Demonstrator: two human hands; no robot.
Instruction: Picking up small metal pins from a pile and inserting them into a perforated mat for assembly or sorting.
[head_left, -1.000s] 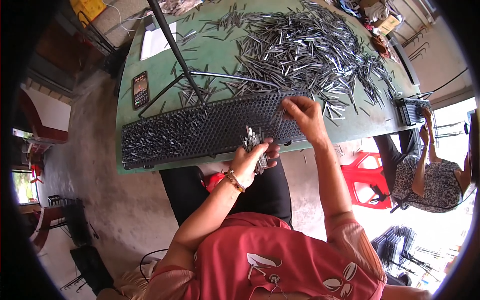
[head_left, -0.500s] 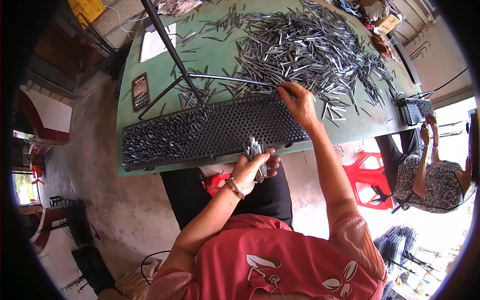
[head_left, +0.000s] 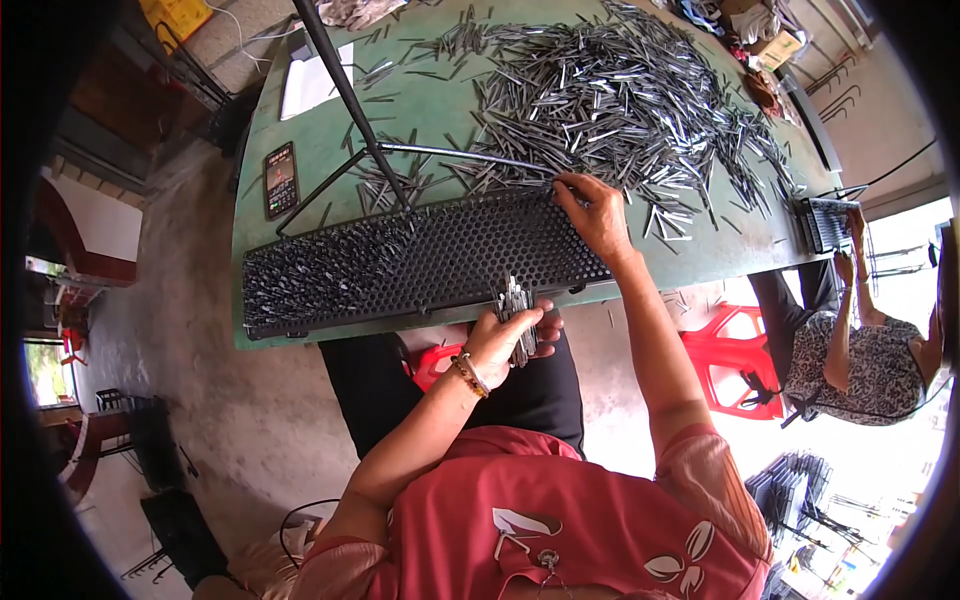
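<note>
A long black perforated tray (head_left: 490, 243) lies along the near edge of the green table (head_left: 440, 110). Many thin metal strips (head_left: 320, 268) stand upright in the holes at its left part, while the middle and right show bare holes. Below the tray's near edge, my left hand (head_left: 497, 345) is closed round a bundle of thin metal strips (head_left: 516, 305). Over the tray's right part, near its far edge, my right hand (head_left: 600, 218) is closed with thumb and fingertips pinched; whatever is between them is too small to make out.
A large heap of loose metal strips (head_left: 620, 95) covers the table beyond the tray. A black metal frame (head_left: 345, 85) rises behind the tray. A phone (head_left: 281, 180) and white paper (head_left: 310, 88) lie at left. A co-worker (head_left: 860, 360) handles another tray (head_left: 825, 225) at right, beside a red stool (head_left: 735, 365).
My right hand has shifted slightly nearer along the tray's far edge. The left hand keeps its bundle almost in place. The co-worker's hands have moved at the other tray.
</note>
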